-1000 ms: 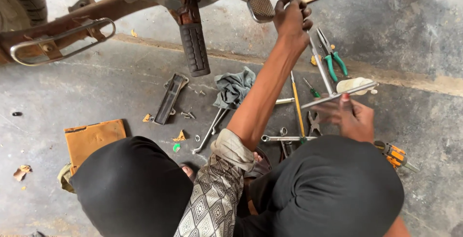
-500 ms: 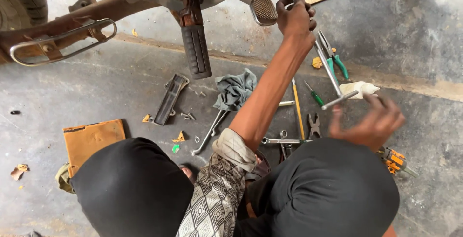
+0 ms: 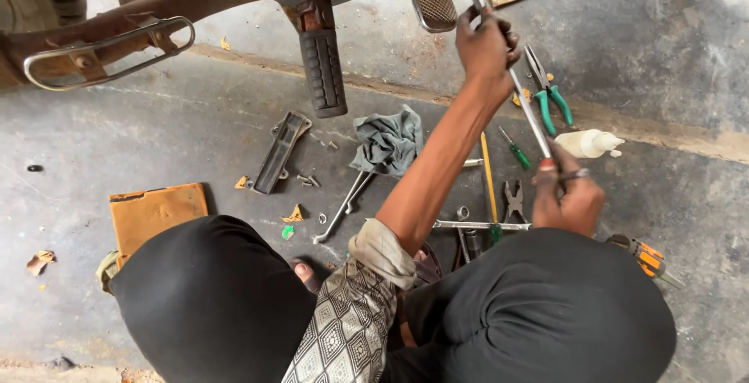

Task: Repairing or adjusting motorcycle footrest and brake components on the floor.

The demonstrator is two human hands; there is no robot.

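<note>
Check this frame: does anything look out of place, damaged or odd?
Nothing looks damaged. Loose screws, a crumpled grey rag and green-handled pliers lie scattered on the concrete floor.

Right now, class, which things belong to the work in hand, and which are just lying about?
In hand:
left hand and right hand, both gripping the long metal rod
brake pedal beside the left hand

Lying about:
green-handled pliers
grey rag
white bottle
small green screwdriver
orange screwdriver
</note>
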